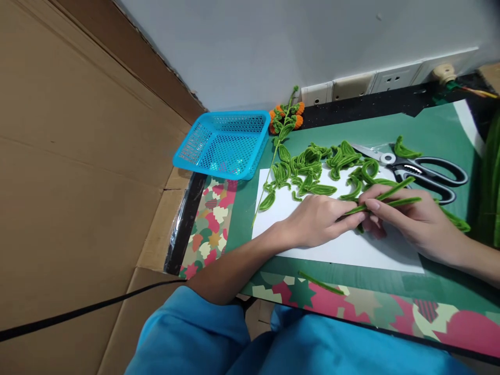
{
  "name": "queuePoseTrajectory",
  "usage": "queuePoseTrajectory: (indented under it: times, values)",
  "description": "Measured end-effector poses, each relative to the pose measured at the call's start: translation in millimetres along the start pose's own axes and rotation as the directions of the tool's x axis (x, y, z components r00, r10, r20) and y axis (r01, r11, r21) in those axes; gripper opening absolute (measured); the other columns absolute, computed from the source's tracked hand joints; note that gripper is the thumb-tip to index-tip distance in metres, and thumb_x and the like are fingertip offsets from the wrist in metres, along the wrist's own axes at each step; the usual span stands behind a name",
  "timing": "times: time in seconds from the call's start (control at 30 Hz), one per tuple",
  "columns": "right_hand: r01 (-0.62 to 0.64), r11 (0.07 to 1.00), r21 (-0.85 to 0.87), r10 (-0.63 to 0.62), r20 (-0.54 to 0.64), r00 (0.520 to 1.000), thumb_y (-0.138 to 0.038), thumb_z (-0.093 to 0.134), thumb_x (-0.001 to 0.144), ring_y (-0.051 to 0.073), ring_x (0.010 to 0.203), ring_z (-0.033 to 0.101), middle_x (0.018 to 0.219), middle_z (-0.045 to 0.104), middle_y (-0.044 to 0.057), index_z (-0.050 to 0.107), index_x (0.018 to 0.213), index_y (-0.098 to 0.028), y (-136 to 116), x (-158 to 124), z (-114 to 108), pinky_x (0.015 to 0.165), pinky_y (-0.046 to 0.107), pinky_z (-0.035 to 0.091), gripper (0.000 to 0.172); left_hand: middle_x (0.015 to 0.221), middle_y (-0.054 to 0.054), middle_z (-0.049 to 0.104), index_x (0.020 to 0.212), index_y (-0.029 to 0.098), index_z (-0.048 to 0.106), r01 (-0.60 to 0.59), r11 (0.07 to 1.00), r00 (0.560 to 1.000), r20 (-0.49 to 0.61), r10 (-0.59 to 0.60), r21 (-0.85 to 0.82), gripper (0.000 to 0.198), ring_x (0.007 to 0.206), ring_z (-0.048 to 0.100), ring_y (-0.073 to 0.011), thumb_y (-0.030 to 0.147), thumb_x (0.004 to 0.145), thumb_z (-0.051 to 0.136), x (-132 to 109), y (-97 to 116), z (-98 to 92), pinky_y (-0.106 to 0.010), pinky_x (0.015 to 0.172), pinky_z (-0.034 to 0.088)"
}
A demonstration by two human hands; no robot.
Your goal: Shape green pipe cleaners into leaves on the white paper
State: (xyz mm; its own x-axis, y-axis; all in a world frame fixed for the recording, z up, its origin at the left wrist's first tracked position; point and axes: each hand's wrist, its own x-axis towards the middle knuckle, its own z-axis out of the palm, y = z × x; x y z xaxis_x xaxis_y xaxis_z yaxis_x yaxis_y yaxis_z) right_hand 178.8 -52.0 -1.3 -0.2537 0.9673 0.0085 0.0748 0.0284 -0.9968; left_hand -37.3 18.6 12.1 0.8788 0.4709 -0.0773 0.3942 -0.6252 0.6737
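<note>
Green pipe cleaners (399, 202) are pinched between my two hands over a white sheet of paper (300, 249). My left hand (322, 220) closes its fingers on their left end. From the right, my right hand (408, 216) grips the same piece with thumb and fingers, and two free ends stick out past it. Beyond my hands lies a heap of green pipe-cleaner leaves (310, 161). Scissors (414, 169) with black and grey handles rest behind my right hand, blades pointing left.
A blue plastic basket (228, 172) stands at the back left. Beside it lies a green stem with orange flowers (299, 121). One loose pipe cleaner (321, 284) is near the table's front edge. Wall sockets (394, 79) line the back; a cardboard wall (78, 156) rises at left.
</note>
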Motion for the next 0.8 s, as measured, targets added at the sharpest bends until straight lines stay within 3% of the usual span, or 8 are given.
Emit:
queuePoseTrajectory:
  times: [0.13,0.27,0.8]
  values:
    - [-0.004,1.000,0.014,0.004,-0.009,1.000,-0.044,0.063,0.108,0.016,0.062,0.062,0.075,0.067,0.004,0.074,0.078,-0.021,0.1,0.5,0.1,0.056,0.031,0.048,0.040,0.091,-0.002,0.077,0.100,0.021,0.074,-0.014,1.000,1.000,-0.016,0.014,0.004,0.043,0.082,0.070,-0.0167,0.045,0.114,0.042,-0.4,-0.9,0.2,-0.028,0.072,0.041]
    - [0.009,1.000,-0.003,-0.009,-0.011,1.000,-0.045,0.061,0.109,0.016,0.062,0.063,0.071,0.065,0.004,0.071,0.070,-0.020,-2.4,3.0,1.8,0.059,0.030,0.050,0.048,0.090,-0.002,0.077,0.099,0.020,0.075,-0.017,1.000,0.999,-0.033,0.018,0.014,0.041,0.080,0.070,-0.0163,0.043,0.113,0.043,-1.0,-1.1,-0.1,-0.028,0.069,0.039]
    - [-0.021,0.996,0.090,0.020,0.016,1.000,-0.049,0.065,0.106,0.013,0.057,0.059,0.073,0.063,0.001,0.071,0.079,-0.019,-0.3,4.8,4.8,0.055,0.027,0.046,0.041,0.088,-0.002,0.075,0.095,0.019,0.073,-0.017,0.999,0.999,-0.038,0.018,0.040,0.045,0.077,0.067,-0.0152,0.045,0.114,0.041,-3.2,-2.2,-2.8,-0.028,0.069,0.040]
